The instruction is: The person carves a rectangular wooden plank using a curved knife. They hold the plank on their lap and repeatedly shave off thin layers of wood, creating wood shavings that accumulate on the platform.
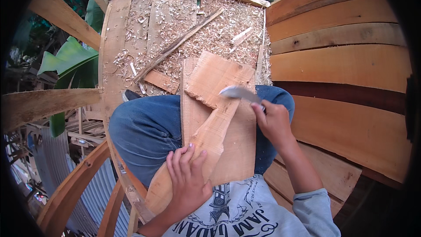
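My right hand [274, 123] is closed round the dark handle of a broad-bladed knife [240, 93]. Its blade lies over the wide end of a carved wood piece [218, 77], blurred a little at the tip. That piece narrows in the middle, has rough-cut edges and slants down to my lower left. Across its lower part rests my left hand [186, 177], fingers stretched out flat on the wood. Under the piece, a flat wooden board [237, 149] spans my lap between my jeans-covered legs.
Wood shavings [175, 17] cover the plank floor ahead. A long dark stick [177, 45] and a short offcut [161, 81] lie there. A plank wall [333, 66] stands at right. Curved wooden slats [74, 188] run along the left, with corrugated sheets [90, 197] beyond them.
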`<state>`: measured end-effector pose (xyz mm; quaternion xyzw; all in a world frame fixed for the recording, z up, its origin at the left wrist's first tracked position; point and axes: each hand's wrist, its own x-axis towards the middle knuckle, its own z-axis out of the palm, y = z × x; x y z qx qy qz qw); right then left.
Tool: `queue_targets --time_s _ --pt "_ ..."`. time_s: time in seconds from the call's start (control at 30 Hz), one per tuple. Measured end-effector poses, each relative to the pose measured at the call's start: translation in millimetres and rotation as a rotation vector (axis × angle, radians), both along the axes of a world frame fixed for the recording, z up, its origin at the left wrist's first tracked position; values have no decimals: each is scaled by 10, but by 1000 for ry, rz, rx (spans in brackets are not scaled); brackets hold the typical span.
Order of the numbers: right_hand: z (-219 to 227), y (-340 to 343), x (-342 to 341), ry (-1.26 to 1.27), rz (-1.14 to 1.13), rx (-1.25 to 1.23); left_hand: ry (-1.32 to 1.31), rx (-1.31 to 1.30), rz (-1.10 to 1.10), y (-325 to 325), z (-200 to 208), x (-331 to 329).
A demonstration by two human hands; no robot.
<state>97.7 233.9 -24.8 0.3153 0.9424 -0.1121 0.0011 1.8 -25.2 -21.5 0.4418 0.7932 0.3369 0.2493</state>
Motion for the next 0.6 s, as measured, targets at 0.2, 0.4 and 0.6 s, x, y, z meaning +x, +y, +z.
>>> queue_targets --time_s 0.2,0.4,0.6 --pt "-15 282 -58 -36 -83 79 8 11 9 2 9 3" --pt "-56 162 -81 48 3 13 -4 21 5 12 -10 -17" --pt "-8 17 -67 45 204 -9 1 14 25 1 -23 11"
